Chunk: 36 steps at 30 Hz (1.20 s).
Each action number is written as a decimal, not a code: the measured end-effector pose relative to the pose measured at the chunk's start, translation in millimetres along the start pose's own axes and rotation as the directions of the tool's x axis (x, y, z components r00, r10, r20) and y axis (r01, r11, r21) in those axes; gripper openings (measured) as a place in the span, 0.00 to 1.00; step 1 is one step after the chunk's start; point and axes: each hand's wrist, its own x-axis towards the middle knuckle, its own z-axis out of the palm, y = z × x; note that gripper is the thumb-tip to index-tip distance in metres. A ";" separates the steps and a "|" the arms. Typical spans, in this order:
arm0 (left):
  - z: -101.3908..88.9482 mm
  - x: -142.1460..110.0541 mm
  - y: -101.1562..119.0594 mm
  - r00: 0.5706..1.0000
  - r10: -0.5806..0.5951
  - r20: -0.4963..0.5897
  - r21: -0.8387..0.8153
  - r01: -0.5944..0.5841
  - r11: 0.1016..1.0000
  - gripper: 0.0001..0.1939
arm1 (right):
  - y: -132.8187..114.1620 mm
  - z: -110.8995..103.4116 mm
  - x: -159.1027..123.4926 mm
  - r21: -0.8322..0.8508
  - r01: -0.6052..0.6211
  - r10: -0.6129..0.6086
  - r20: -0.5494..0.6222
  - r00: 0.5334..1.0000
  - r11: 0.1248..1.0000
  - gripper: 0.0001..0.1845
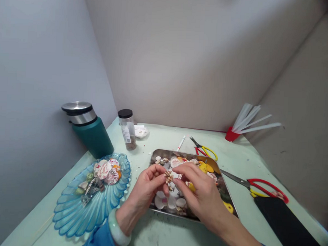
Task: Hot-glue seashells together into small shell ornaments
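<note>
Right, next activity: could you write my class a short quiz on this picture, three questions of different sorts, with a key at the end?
1. Multiple choice: What does the left hand hold in its fingers?
A) a pair of scissors
B) a small brown-and-cream piece
C) a black-lidded jar
2. True or false: In the picture, the blue dish lies to the left of the metal tray.
3. Fill the gap: The white sticks lean in a small ____ cup.

Key: 1. B; 2. True; 3. red
</note>
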 end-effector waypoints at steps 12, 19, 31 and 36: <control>2.0 -1.5 0.0 0.998 0.063 0.016 0.033 -0.064 0.997 0.10 | -4.1 -0.1 -1.3 -0.045 -0.012 0.014 0.051 0.999 0.999 0.10; 0.3 -2.2 -3.3 0.995 0.101 0.014 0.041 -0.101 0.994 0.10 | -6.0 -1.0 -3.1 -0.054 -0.067 0.071 0.059 0.996 0.996 0.13; -0.6 -3.2 -3.2 0.995 0.097 -0.010 0.061 -0.096 0.993 0.08 | 2.6 3.5 0.8 0.097 -0.189 0.178 0.116 0.977 0.977 0.05; -1.1 -1.6 -5.1 0.995 0.095 -0.030 0.065 -0.093 0.994 0.09 | 4.6 5.1 1.9 0.197 -0.234 0.214 0.116 0.970 0.952 0.05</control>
